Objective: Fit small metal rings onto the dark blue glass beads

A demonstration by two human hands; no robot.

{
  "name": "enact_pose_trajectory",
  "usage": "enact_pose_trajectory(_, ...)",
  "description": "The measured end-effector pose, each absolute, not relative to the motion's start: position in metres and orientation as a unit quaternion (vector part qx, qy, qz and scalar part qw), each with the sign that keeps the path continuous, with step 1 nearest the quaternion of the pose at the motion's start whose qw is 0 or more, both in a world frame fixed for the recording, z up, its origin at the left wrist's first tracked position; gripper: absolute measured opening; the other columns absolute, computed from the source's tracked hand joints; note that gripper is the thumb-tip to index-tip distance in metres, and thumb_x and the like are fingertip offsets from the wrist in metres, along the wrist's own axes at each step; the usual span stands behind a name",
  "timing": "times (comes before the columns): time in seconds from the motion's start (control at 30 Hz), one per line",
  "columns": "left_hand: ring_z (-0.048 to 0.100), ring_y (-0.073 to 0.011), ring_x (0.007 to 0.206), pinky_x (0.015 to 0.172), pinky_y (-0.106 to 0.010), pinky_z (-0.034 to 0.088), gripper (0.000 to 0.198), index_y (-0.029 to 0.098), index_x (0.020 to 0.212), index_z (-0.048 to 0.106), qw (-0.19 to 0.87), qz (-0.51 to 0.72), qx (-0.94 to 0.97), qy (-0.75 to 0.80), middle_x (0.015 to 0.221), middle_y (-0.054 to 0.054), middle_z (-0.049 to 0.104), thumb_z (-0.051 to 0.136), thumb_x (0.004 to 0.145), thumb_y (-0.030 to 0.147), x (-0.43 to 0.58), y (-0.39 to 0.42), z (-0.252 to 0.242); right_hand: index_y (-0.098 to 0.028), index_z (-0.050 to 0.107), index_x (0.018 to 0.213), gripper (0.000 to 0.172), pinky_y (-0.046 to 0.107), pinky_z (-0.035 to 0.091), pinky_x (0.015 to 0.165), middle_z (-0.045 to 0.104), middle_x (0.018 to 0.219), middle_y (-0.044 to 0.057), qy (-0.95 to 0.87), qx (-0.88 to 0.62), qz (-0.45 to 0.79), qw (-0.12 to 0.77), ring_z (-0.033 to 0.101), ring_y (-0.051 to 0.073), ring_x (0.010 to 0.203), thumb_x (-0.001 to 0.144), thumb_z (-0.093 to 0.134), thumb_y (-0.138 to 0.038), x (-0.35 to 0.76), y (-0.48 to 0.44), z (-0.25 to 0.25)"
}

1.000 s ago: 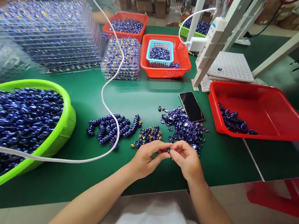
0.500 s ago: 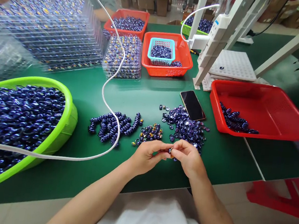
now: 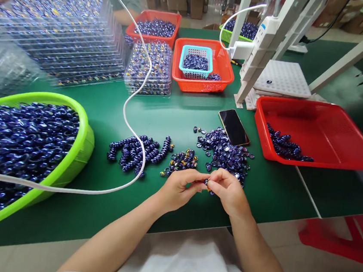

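Observation:
My left hand (image 3: 179,189) and my right hand (image 3: 229,192) meet at the front of the green table. Their fingertips pinch a small dark, shiny ring-like piece (image 3: 207,183) with a bit of gold on it; the fingers cover most of it. Just beyond my left hand lies a small heap of dark and gold pieces (image 3: 183,160). Past my right hand spreads a larger pile of loose purple-blue caps (image 3: 228,156). Further left are stacked rows of shiny dark-blue rings (image 3: 131,150).
A big green basket (image 3: 86,134) full of blue pieces stands at left. A white cable (image 3: 129,122) crosses the table. A phone (image 3: 234,127) touches the cap pile. At right sits a red tray (image 3: 327,138); clear trays (image 3: 80,47) are stacked at back left, near another person's arm.
Both hands stay at the same spot with the small piece between the fingertips. The view has shifted very slightly; the other person's arm at back left has moved.

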State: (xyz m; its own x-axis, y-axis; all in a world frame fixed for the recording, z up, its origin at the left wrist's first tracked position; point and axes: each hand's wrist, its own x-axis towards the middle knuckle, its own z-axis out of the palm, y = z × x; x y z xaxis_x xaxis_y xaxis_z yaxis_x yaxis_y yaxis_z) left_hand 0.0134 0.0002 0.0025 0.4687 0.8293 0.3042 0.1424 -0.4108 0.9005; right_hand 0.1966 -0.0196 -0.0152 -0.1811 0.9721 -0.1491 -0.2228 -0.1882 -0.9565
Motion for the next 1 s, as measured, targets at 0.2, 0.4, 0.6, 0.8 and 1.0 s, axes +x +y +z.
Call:
enact_pose_trajectory(0.2, 0.068, -0.0152, 0.076, 0.068, -0.026, 0.054, 0.03, 0.019, 0.119, 0.068, 0.404, 0.414, 0.754, 0.312, 0.085, -0.008, 0.073, 0.059, 0.091, 0.012, 0.015, -0.001, 0.001, -0.021, 0.055, 0.076, 0.02, 0.025, 0.047, 0.06, 0.061, 0.067, -0.004, -0.415, -0.435, 0.674, 0.429, 0.058, 0.012, 0.06, 0.081, 0.071, -0.032, 0.199, -0.017, -0.014)
enact_pose_trajectory(0.4, 0.067, -0.0171, 0.075, 0.068, -0.029, 0.055, 0.025, 0.015, 0.111, 0.072, 0.479, 0.393, 0.69, 0.375, 0.087, -0.01, 0.07, 0.062, 0.089, 0.021, 0.019, -0.005, 0.006, -0.021, 0.053, 0.078, 0.02, 0.025, 0.047, 0.061, 0.058, 0.07, -0.004, -0.475, -0.507, 0.584, 0.42, 0.058, 0.013, 0.063, 0.086, 0.066, -0.034, 0.192, -0.02, -0.005)
enact_pose_trajectory(0.6, 0.067, -0.0149, 0.064, 0.067, -0.028, 0.058, 0.023, 0.011, 0.099, 0.073, 0.655, 0.387, 0.459, 0.458, 0.072, -0.004, 0.071, 0.069, 0.082, 0.027, 0.021, -0.002, 0.011, -0.022, 0.061, 0.091, 0.013, 0.027, 0.051, 0.069, 0.063, 0.081, -0.001, -0.511, -0.487, 0.554, 0.441, 0.063, 0.015, 0.075, 0.09, 0.063, -0.035, 0.192, -0.025, -0.006)
enact_pose_trajectory(0.8, 0.062, -0.0119, 0.057, 0.061, -0.026, 0.054, 0.024, 0.011, 0.091, 0.075, 0.673, 0.397, 0.412, 0.468, 0.07, -0.003, 0.071, 0.075, 0.074, 0.028, 0.021, 0.002, 0.014, -0.023, 0.065, 0.092, 0.01, 0.027, 0.051, 0.071, 0.064, 0.082, 0.0, -0.529, -0.513, 0.507, 0.446, 0.063, 0.015, 0.075, 0.089, 0.065, -0.033, 0.197, -0.028, -0.011)
enact_pose_trajectory(1.0, 0.052, -0.0075, 0.05, 0.048, -0.02, 0.04, 0.015, 0.013, 0.081, 0.074, 0.662, 0.398, 0.414, 0.481, 0.064, 0.0, 0.066, 0.073, 0.07, 0.023, 0.02, 0.002, 0.017, -0.024, 0.065, 0.092, 0.004, 0.03, 0.052, 0.073, 0.066, 0.086, 0.001, -0.6, -0.516, 0.435, 0.43, 0.063, 0.016, 0.077, 0.091, 0.062, -0.026, 0.195, -0.028, -0.007)
